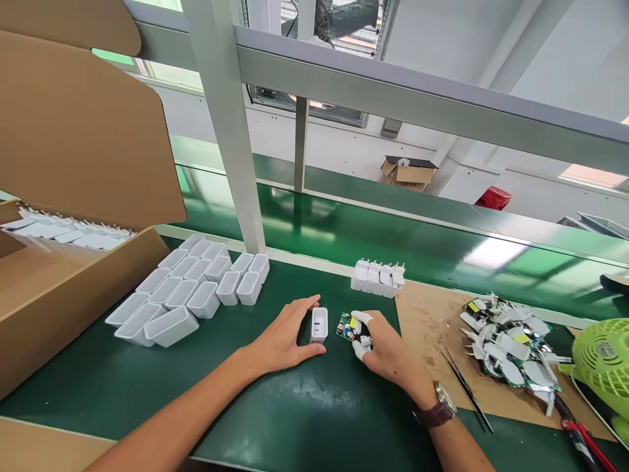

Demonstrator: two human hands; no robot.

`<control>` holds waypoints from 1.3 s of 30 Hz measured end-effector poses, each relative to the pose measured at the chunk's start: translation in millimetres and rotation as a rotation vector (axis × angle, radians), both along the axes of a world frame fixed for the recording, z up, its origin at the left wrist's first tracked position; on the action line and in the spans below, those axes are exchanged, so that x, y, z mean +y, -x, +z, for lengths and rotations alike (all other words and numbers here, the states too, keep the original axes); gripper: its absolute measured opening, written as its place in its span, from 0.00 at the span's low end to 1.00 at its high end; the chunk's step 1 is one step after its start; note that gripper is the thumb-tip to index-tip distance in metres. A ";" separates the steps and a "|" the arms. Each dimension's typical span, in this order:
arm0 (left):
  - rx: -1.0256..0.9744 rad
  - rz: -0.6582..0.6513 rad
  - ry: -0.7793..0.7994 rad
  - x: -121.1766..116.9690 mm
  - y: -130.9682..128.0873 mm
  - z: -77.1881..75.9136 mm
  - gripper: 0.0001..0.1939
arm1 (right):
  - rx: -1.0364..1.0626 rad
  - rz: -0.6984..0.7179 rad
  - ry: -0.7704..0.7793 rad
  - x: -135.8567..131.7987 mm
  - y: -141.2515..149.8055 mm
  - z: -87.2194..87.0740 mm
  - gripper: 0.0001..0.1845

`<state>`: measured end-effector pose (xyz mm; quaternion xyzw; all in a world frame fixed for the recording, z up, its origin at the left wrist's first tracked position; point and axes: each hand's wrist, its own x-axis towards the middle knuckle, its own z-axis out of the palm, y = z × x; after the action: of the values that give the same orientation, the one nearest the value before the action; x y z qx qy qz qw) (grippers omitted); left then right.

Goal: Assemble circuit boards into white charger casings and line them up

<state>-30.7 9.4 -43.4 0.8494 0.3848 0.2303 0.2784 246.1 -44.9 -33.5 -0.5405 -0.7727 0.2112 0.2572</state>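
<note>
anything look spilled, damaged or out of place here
Nothing clearly spilled or damaged. The heap of circuit boards at right looks jumbled, unlike the grouped white casings at left; a pale tabletop patch could be wear or glare.

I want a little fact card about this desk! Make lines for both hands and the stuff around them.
Left hand: curved around one side of a white case; touching unclear
Right hand: holding a small circuit board
Left side: more white cases, cardboard box
Far edge: row of white pieces with pins
Right side: parts pile, tweezers, green fan
</note>
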 end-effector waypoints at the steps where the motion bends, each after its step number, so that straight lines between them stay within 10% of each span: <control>1: 0.013 0.006 0.039 0.1 0.2 1.8 0.47 | 0.036 -0.002 -0.015 -0.1 1.6 2.0 0.31; 9: -0.187 -0.105 0.156 -3.1 -5.3 7.8 0.45 | 0.408 -0.077 -0.106 -7.0 12.7 12.2 0.30; 12: -0.196 0.052 0.085 -1.6 -9.9 2.7 0.44 | 0.388 -0.123 -0.196 -6.8 16.9 10.2 0.29; 19: -0.070 -0.023 0.169 2.4 3.1 17.0 0.70 | 0.376 -0.195 -0.305 -4.8 16.2 10.6 0.26; 23: -0.009 -0.082 0.293 6.0 6.2 22.9 0.44 | 0.426 -0.218 -0.312 -6.9 14.9 9.4 0.29; 29: -0.098 -0.024 -0.145 2.5 -10.8 12.1 0.34 | 0.331 0.056 -0.436 -15.0 25.1 8.1 0.34; 39: -0.128 0.013 -0.395 -3.0 -18.5 9.9 0.28 | 0.172 0.041 -0.560 -20.0 36.7 -1.3 0.37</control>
<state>-12.2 6.4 -33.5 0.8687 0.3191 0.3564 0.1287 209.4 -65.0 -34.8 -0.4128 -0.7871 0.0400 0.4565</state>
